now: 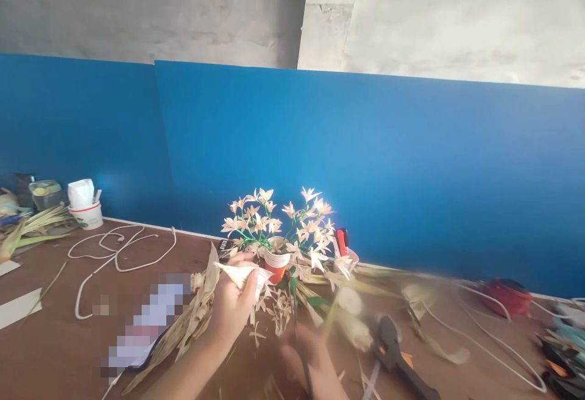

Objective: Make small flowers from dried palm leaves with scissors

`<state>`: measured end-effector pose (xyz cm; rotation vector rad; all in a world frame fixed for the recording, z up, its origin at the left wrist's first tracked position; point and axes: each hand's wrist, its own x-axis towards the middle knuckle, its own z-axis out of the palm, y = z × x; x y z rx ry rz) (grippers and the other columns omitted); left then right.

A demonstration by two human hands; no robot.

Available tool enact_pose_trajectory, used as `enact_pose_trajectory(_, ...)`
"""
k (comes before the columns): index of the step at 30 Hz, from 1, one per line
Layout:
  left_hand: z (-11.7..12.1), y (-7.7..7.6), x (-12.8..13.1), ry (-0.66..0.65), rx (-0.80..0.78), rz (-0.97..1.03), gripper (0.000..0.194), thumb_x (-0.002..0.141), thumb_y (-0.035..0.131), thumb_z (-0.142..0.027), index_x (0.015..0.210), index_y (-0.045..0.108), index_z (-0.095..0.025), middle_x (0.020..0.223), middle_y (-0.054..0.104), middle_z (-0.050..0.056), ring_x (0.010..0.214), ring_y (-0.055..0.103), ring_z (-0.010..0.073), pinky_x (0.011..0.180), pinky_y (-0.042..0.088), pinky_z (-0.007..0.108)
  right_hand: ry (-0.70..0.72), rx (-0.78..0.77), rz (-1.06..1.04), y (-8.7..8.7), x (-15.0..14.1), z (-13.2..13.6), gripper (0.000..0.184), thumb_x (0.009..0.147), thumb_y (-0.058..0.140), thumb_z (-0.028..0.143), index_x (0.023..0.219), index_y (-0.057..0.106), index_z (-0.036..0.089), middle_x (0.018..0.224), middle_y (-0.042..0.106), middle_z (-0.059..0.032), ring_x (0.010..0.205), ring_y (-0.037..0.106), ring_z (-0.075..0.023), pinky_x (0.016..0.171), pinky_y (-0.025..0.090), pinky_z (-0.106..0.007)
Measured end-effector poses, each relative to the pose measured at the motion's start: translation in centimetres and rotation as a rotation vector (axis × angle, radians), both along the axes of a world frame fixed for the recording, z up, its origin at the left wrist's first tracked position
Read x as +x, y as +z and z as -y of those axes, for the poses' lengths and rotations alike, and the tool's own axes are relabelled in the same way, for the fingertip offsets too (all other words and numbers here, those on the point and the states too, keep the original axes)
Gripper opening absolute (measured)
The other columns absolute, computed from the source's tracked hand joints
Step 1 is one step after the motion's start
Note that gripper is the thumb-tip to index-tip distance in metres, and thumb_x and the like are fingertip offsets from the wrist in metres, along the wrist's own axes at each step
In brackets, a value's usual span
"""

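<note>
My left hand (235, 296) pinches a pale piece of dried corn husk (244, 275) between thumb and fingers. Lower and to the right, my right hand (311, 354) is smeared by motion, its fingers curled around a thin dark tool (294, 308) whose exact kind is unclear. Just beyond both hands, cream husk flowers (261, 223) on green stems stand in a stack of paper cups (276, 263). Small husk scraps (280, 308) lie between the hands. A black glue gun (397, 351) rests right of my right hand.
Dried husks (201, 302) lie beside a pixelated phone (146, 327) on the left. A white cable (116, 253) loops behind it, near a white cup (86, 214). Husks, a red object (507, 296) and more cable spread rightward. A blue partition (365, 162) bounds the brown table's back.
</note>
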<state>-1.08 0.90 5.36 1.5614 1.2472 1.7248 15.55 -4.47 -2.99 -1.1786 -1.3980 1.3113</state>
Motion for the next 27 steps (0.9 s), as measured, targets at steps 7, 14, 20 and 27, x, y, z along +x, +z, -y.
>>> enact_pose_trajectory(7, 0.6, -1.7, 0.8, -0.223, -0.432, 0.222, 0.029, 0.069, 0.069, -0.041, 0.077, 0.069, -0.014, 0.066, 0.069, 0.005, 0.065, 0.064, 0.023, 0.058, 0.048, 0.028, 0.155, 0.004, 0.062, 2.9, 0.1, 1.1, 0.059, 0.067, 0.057, 0.073, 0.085, 0.058, 0.016, 0.073, 0.053, -0.003, 0.065, 0.05, -0.0155, 0.058, 0.044, -0.026)
enact_pose_trajectory(14, 0.3, -3.2, 1.7, -0.256, -0.51, 0.281, 0.031, 0.067, 0.071, -0.04, 0.081, 0.07, -0.013, 0.07, 0.071, 0.005, 0.068, 0.065, 0.0228, 0.059, 0.049, 0.027, -0.016, 0.085, 0.077, 0.8, -0.4, 0.6, 0.056, 0.068, 0.058, 0.072, 0.075, 0.061, 0.016, 0.063, 0.055, -0.0017, 0.064, 0.054, -0.0172, 0.059, 0.046, -0.027)
enact_pose_trajectory(20, 0.2, -3.8, 1.7, -0.272, -0.565, 0.324, 0.036, 0.066, 0.072, -0.042, 0.084, 0.07, -0.012, 0.073, 0.072, 0.007, 0.071, 0.065, 0.0229, 0.061, 0.049, 0.027, -0.042, 0.073, 0.117, 0.5, -0.1, 0.5, 0.057, 0.068, 0.057, 0.072, 0.075, 0.063, 0.016, 0.057, 0.052, -0.0009, 0.063, 0.055, -0.0183, 0.058, 0.046, -0.028)
enact_pose_trajectory(27, 0.0, -3.8, 1.6, -0.296, -0.589, 0.373, 0.036, 0.066, 0.073, -0.04, 0.087, 0.07, -0.011, 0.075, 0.073, 0.007, 0.072, 0.065, 0.0225, 0.064, 0.049, 0.027, 0.007, -0.013, 0.114, 1.1, 0.1, 0.6, 0.058, 0.066, 0.058, 0.073, 0.077, 0.062, 0.016, 0.056, 0.051, 0.0009, 0.052, 0.048, -0.0125, 0.048, 0.041, -0.023)
